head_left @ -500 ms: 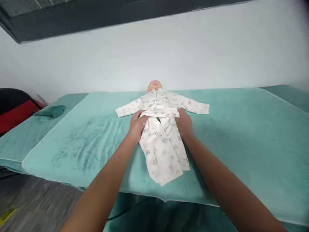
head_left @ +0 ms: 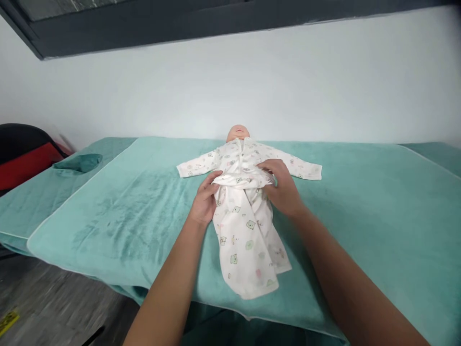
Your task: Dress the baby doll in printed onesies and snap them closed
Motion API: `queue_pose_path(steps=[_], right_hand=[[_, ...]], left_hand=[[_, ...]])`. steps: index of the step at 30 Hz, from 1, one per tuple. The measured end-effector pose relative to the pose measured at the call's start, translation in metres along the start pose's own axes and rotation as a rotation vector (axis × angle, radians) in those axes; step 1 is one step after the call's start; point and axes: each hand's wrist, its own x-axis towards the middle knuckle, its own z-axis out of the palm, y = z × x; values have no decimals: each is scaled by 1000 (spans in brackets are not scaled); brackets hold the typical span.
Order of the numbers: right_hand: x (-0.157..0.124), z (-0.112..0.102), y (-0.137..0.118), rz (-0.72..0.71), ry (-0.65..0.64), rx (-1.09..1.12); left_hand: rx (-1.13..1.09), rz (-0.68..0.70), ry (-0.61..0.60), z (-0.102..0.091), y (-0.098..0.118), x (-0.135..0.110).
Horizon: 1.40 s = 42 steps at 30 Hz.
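Observation:
A baby doll (head_left: 238,132) lies on its back, dressed in a white, printed long-sleeved shirt (head_left: 242,156) with both sleeves spread outward. Matching printed pants (head_left: 245,240) cover its lower half, the legs overlapping toward me. At the doll's waist, my left hand (head_left: 204,202) pinches the left side of the shirt's hem between thumb and fingers. My right hand (head_left: 283,188) is at the opposite side of that hem, its fingers curled over the cloth and its thumb lower down. The hem is bunched between both hands, and the doll's limbs are hidden by the clothes.
A teal plush cover (head_left: 118,206) spreads over the bed under the doll. The white wall (head_left: 223,91) stands right behind. At far left are a red and black chair back (head_left: 29,158) and a small folded teal cloth (head_left: 78,163).
My right hand has shifted its hold, its fingers now over the top of the hem. A dark gap at the waist no longer shows. The camera view has shifted slightly.

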Motion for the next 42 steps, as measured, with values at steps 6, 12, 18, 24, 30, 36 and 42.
queue_pose_path(steps=[6,12,18,24,30,36,42], right_hand=[[40,12,-49,-99,-452,-188],[29,8,-47,211,-414,327],[21,9,-46,479,-346,724],[24,12,-44,466,-395,648],[29,1,-51,326,-900,400],[22,6,-47,419,-632,472],[18,16,-37,428,-357,499]], left_hand=[[9,38,-25,-4,-9,4],[71,20,-35,-5,-11,5],[172,-8,-164,1,-4,-2],[221,-66,-197,3,-3,-9],[17,1,-63,3,-7,-9],[99,-66,-95,7,-2,-15],[385,-58,-258,16,7,-33]])
